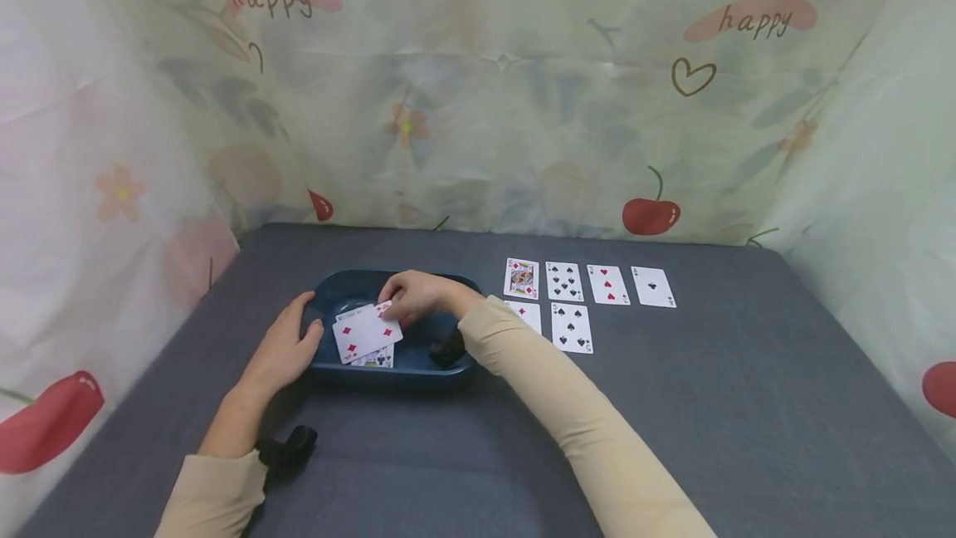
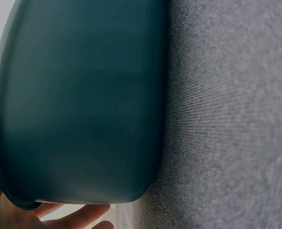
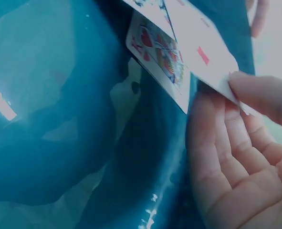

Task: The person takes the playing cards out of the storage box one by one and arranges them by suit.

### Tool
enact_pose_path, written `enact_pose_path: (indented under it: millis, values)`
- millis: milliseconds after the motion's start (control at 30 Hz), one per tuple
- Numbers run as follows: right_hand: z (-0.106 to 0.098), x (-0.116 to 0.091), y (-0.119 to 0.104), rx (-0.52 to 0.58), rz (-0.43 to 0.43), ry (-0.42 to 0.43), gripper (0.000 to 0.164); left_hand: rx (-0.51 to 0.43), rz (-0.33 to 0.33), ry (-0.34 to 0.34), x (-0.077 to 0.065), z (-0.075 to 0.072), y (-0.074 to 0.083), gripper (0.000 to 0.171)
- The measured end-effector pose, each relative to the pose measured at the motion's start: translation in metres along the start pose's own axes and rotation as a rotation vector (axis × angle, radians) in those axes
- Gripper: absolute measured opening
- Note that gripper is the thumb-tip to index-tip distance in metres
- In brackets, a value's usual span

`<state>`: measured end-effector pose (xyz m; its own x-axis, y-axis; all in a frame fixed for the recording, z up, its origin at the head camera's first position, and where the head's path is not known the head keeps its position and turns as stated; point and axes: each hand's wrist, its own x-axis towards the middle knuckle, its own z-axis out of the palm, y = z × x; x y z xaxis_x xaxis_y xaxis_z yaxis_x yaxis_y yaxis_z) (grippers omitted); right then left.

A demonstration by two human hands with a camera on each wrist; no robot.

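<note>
A dark blue tray stands on the table. My left hand grips its left end, the thumb by the rim and the fingers round the outside; in the left wrist view those fingers show beyond the wall. Over the tray, my right hand pinches a diamond playing card by its corner between thumb and fingers. Below that card, a face card with clubs is partly covered. The right wrist view also shows a heart face card inside the tray.
Right of the tray, several cards lie face up: in the back row a diamond face card, a spade card, a heart card and a club card. In front lie another spade card and a diamond card partly behind my sleeve.
</note>
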<state>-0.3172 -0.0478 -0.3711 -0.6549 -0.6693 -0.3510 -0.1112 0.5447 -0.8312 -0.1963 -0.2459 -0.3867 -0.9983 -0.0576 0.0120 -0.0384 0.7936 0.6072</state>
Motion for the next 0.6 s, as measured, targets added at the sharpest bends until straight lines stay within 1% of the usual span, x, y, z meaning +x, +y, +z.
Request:
enact_pose_path:
  millis: [167, 300, 467, 600]
  values:
    - [-0.007, -0.005, -0.001, -0.016, -0.021, 0.114, 0.024, 0.001, 0.007, 0.004, 0.001, -0.001, 0.0, 0.058]
    - [-0.01, -0.007, 0.001, -0.032, -0.016, 0.166, 0.021, 0.002, 0.017, 0.006, 0.001, -0.001, -0.001, 0.057]
    - [-0.014, -0.01, 0.003, -0.078, -0.019, 0.188, 0.019, 0.002, 0.005, -0.001, 0.001, -0.001, 0.0, 0.058]
    - [-0.023, -0.018, 0.001, -0.058, -0.038, 0.182, 0.021, -0.001, 0.004, -0.004, 0.001, -0.001, 0.0, 0.058]
